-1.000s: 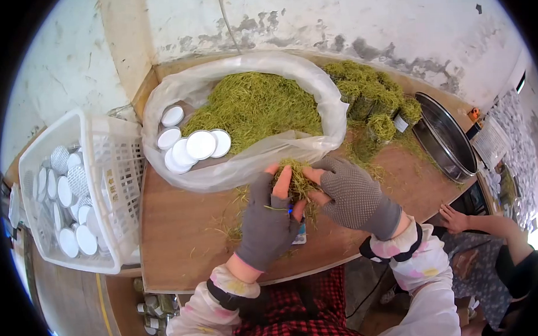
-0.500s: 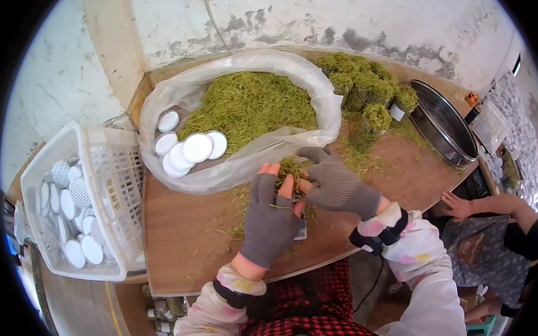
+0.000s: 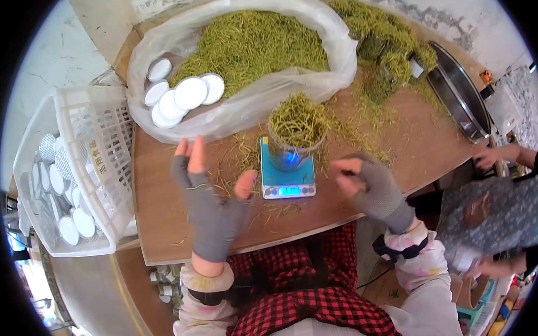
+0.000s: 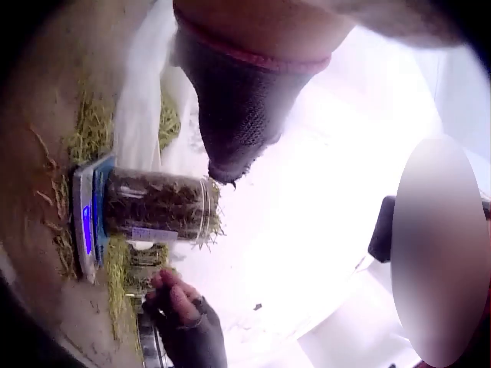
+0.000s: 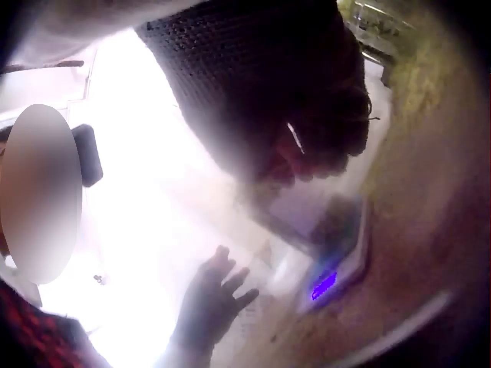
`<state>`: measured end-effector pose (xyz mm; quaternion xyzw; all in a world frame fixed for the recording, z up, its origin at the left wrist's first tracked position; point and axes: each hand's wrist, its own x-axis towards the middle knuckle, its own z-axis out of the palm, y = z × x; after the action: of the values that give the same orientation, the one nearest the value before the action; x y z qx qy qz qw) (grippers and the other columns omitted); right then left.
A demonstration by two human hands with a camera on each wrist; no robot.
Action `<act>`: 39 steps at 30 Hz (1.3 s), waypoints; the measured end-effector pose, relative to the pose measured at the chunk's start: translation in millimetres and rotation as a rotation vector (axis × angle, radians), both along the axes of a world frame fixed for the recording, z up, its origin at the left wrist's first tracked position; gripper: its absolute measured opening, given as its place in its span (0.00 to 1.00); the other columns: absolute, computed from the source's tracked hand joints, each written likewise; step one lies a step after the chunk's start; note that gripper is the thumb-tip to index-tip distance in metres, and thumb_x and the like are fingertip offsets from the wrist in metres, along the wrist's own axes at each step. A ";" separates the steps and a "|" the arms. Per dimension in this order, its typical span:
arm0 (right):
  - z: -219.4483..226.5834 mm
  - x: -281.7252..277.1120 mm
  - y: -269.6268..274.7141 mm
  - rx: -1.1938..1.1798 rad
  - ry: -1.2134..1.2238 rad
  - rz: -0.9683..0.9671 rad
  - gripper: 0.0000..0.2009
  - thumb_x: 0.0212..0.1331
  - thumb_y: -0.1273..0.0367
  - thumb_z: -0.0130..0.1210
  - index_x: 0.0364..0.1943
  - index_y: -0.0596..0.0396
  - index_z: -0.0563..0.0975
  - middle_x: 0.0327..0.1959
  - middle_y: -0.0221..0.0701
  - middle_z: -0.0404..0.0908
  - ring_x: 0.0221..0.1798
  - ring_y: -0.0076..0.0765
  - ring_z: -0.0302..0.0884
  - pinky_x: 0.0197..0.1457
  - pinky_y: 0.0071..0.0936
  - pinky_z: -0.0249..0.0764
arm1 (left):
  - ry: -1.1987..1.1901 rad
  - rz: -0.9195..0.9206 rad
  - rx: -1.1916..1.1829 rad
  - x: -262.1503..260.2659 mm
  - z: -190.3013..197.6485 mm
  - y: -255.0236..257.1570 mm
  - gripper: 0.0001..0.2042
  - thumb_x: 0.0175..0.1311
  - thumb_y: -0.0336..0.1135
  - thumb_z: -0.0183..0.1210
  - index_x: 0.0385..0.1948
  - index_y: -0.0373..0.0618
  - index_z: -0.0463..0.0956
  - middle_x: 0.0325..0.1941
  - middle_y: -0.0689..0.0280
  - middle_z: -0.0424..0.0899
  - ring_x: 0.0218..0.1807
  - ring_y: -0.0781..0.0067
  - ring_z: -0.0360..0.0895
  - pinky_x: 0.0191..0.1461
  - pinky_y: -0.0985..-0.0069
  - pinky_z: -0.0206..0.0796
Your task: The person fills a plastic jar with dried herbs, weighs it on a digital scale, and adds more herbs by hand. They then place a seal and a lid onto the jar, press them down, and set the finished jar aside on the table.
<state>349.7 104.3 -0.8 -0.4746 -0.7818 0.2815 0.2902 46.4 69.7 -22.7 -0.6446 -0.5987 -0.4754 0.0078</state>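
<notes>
A clear jar (image 3: 280,147) heaped with dry green-yellow stalks (image 3: 298,116) stands upright on a small digital scale (image 3: 271,185) with a blue plate and a lit display. In the left wrist view a label shows on the side of the jar (image 4: 153,203). To the left of the scale my left hand (image 3: 214,208), in a grey fingerless glove, is held apart from the jar with fingers and thumb spread. My right hand (image 3: 376,185), gloved alike, is off the scale's right side. Its fingers are loosely bent and hold nothing.
Behind the scale lies a plastic bag (image 3: 257,94) of stalks with white lids (image 3: 190,92) on it. A white basket (image 3: 109,167) of lids stands at left. Several filled jars (image 3: 396,66) and a round metal sieve (image 3: 459,93) are at right. Another person's hand (image 3: 488,157) is near the table's right edge.
Both hands have let go of the stalks at the jar's mouth and drawn apart, left hand leftward, right hand rightward. Jar and scale now show plainly. The head view has tilted down.
</notes>
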 end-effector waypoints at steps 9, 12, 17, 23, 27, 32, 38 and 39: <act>-47.0 -68.6 -36.9 0.312 -0.342 0.233 0.24 0.60 0.62 0.66 0.62 0.46 0.78 0.54 0.40 0.78 0.53 0.54 0.77 0.55 0.50 0.72 | -0.068 0.014 -0.171 -5.9 -6.1 -17.6 0.39 0.68 0.45 0.68 0.76 0.41 0.59 0.76 0.45 0.55 0.77 0.44 0.58 0.78 0.52 0.54; -52.6 -59.4 -33.6 0.385 -0.414 0.194 0.26 0.60 0.61 0.66 0.63 0.48 0.77 0.52 0.42 0.77 0.52 0.54 0.76 0.55 0.53 0.71 | -0.083 0.027 -0.141 -4.1 -10.5 -19.9 0.35 0.71 0.46 0.65 0.75 0.43 0.62 0.77 0.50 0.57 0.76 0.54 0.59 0.76 0.58 0.54; -62.2 13.6 -42.5 0.365 -0.518 -0.091 0.26 0.59 0.59 0.68 0.62 0.52 0.79 0.51 0.44 0.77 0.53 0.53 0.75 0.56 0.51 0.70 | -0.117 0.016 -0.135 -10.1 -15.5 -23.5 0.35 0.72 0.46 0.64 0.75 0.42 0.62 0.76 0.49 0.59 0.77 0.52 0.59 0.79 0.58 0.51; -54.1 32.4 -49.6 0.369 -0.457 -0.299 0.25 0.59 0.64 0.69 0.61 0.54 0.80 0.51 0.45 0.77 0.51 0.55 0.75 0.55 0.46 0.71 | -0.075 -0.060 -0.162 0.4 -8.7 -17.7 0.35 0.70 0.45 0.66 0.74 0.41 0.62 0.74 0.45 0.61 0.75 0.46 0.62 0.76 0.57 0.56; -50.5 22.9 -45.1 0.333 -0.403 -0.254 0.24 0.58 0.65 0.69 0.60 0.52 0.80 0.51 0.44 0.78 0.51 0.54 0.76 0.55 0.46 0.72 | -0.072 -0.097 -0.152 3.7 -9.3 -13.5 0.36 0.68 0.44 0.68 0.73 0.39 0.63 0.72 0.42 0.63 0.72 0.41 0.65 0.73 0.55 0.61; -48.9 29.9 -24.4 0.328 -0.257 -0.207 0.20 0.60 0.66 0.68 0.57 0.52 0.82 0.48 0.44 0.79 0.50 0.53 0.78 0.53 0.44 0.75 | -0.059 -0.116 -0.169 3.0 -9.2 -15.9 0.35 0.69 0.44 0.68 0.73 0.40 0.63 0.71 0.45 0.65 0.71 0.46 0.67 0.74 0.57 0.59; -11.9 24.3 12.4 0.120 0.077 -0.198 0.13 0.67 0.69 0.64 0.54 0.54 0.84 0.42 0.36 0.82 0.44 0.35 0.82 0.50 0.29 0.76 | -0.081 -0.131 -0.186 4.0 -6.1 -16.1 0.34 0.68 0.41 0.68 0.73 0.41 0.64 0.71 0.47 0.66 0.72 0.50 0.66 0.76 0.58 0.57; -5.0 22.9 19.5 0.087 0.116 -0.178 0.13 0.67 0.69 0.64 0.53 0.54 0.84 0.42 0.35 0.82 0.44 0.33 0.82 0.50 0.29 0.76 | -0.095 -0.133 -0.184 4.1 -6.3 -15.8 0.34 0.68 0.40 0.68 0.73 0.40 0.64 0.71 0.48 0.66 0.72 0.50 0.66 0.76 0.58 0.57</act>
<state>372.6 123.8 -5.9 -0.5119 -0.7300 0.2476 0.3793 50.5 53.9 -29.0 -0.6577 -0.5954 -0.4479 -0.1114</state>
